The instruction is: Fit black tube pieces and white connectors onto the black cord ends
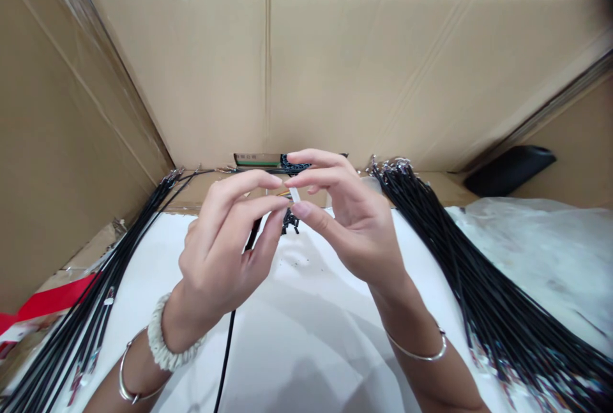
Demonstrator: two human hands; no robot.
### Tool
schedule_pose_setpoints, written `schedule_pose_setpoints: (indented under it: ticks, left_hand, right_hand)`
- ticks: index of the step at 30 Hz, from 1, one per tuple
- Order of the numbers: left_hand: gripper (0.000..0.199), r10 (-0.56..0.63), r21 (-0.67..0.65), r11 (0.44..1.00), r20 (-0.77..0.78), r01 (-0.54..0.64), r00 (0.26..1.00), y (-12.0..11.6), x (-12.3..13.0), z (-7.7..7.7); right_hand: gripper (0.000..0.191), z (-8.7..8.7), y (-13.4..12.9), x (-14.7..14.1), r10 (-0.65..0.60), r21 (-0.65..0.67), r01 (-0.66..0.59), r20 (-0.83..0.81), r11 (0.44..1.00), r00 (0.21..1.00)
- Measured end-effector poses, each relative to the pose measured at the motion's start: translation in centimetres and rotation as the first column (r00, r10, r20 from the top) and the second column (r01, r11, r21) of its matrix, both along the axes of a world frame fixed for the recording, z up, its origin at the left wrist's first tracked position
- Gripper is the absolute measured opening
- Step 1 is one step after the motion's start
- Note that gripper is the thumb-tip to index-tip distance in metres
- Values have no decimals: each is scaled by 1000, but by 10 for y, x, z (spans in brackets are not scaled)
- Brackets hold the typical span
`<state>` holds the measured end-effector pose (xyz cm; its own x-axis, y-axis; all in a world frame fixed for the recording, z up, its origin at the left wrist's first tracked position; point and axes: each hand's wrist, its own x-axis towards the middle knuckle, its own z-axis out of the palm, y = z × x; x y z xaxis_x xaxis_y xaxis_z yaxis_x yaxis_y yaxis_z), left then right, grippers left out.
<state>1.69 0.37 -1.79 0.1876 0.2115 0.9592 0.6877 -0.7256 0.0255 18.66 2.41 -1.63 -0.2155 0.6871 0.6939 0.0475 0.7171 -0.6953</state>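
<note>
My left hand (223, 247) is closed in a pinch on the end of a black cable (228, 346), which runs down under the palm toward the bottom edge. Thin coloured wires (286, 194) poke out from its fingertips. Opposite, my right hand (361, 231) grips a small white connector (295, 195) between thumb and index finger, its other fingers raised. Wires and connector meet or nearly meet; whether they are joined is too small to tell. Below the fingertips, small black pieces (290, 221) lie on the white work surface (306, 311).
Bundles of black cables lie on the left (129, 250) and the right (445, 247). A dark rounded object (510, 170) and clear plastic sheeting (541, 253) are at the right. Cardboard walls (335, 68) enclose the back and sides. Red material (55, 298) shows at the left.
</note>
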Motion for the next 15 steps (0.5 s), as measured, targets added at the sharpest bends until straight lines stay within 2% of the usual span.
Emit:
schedule_pose_setpoints:
  ticks: [7,10,13,15]
  left_hand:
    - [20,-13,-42,999,-12,12,1000,-4,1,0]
    - [18,-30,-86,996,47,34,998,-5,0,1]
    - [13,-50,-228,970,167,88,985,-7,-2,5]
    - [7,-69,-350,927,193,134,979,-6,-4,8]
  right_hand:
    - [12,0,1,2,-41,39,41,3,998,999]
    - [13,0,1,2,-20,42,20,-10,999,1000]
    - [14,-1,3,2,0,65,2,-26,998,1000]
    - [14,-2,5,2,21,83,-19,-28,996,999]
